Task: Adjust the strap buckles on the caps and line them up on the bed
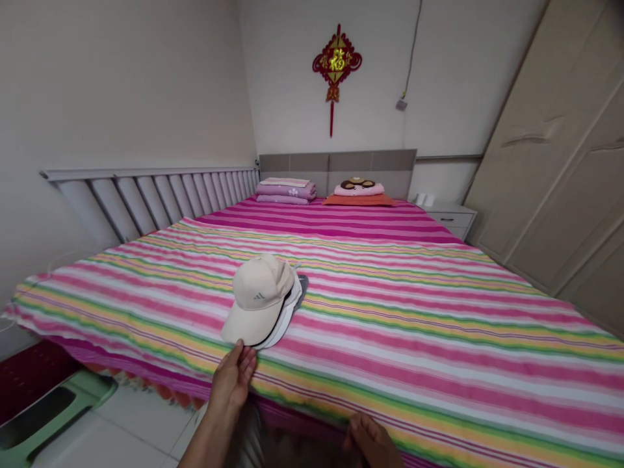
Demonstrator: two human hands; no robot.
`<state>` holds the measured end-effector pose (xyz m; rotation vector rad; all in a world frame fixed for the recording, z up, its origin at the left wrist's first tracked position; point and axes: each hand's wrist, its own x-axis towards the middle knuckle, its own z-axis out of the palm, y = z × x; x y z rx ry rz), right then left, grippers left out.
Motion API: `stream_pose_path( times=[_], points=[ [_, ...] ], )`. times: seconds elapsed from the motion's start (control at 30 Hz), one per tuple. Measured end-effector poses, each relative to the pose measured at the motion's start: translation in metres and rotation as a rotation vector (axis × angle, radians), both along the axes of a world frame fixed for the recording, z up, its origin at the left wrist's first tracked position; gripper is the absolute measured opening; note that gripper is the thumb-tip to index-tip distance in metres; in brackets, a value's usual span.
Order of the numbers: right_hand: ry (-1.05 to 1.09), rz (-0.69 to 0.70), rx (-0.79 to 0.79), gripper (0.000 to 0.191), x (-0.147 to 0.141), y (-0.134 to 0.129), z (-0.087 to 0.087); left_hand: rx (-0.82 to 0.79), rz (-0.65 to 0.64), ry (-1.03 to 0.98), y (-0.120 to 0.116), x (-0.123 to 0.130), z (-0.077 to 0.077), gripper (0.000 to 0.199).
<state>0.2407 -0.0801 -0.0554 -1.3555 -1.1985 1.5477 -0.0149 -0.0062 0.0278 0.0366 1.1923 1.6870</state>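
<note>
Head view: at far left, a dark red mat [29, 377] lies on the tiled floor [127, 422], with a green stool [49, 416] on it beside the bed. Along the left wall runs a grey radiator [146, 198], just beside the bedspread [419, 344], whose pink, white, yellow and green stripes cover the bed.

The left hand [233, 377] comes in from the bottom edge, open and palm up, with its fingers [238, 354] close together and clamped on nothing. Their tips are just beside the brim of the beige cap [258, 299], though the view does not settle whether they touch it. That cap sits near the bed's front edge, on top of a white cap [283, 322], and a grey cap [302, 289] pokes out beneath the pile.

Further up, near the headboard [336, 170], lie folded purple bedding [285, 192], then a pink pillow [358, 189] on an orange cushion [358, 200]. A red knot ornament [336, 65] hangs on the wall above.

The right hand [371, 443] sits at the bottom edge by the bed's front, cut off by the frame, so I cannot tell whether its fingers are apart or together. Further right stand a white nightstand [451, 218] and beige wardrobe doors [550, 149].
</note>
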Motion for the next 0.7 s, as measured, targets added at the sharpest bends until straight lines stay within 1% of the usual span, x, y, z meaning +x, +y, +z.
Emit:
stream_pose_path(
  times=[0.17, 0.37, 0.53, 0.7],
  points=[
    [0.02, 0.005, -0.008, 0.053, 0.0, -0.001, 0.001, 0.079, 0.019, -0.025, 0.002, -0.003, 0.008, 0.01],
    [0.013, 0.01, -0.027, 0.056, 0.001, 0.0, -0.009, 0.176, -0.03, -0.056, 0.013, -0.008, 0.023, 0.013],
    [-0.006, 0.017, -0.033, 0.054, 0.001, 0.001, -0.012, 0.246, -0.075, -0.112, 0.02, -0.007, 0.036, 0.017],
    [0.009, 0.013, -0.022, 0.051, 0.001, 0.0, -0.01, 0.334, -0.142, -0.1, 0.02, 0.0, 0.037, 0.02]
  ],
)
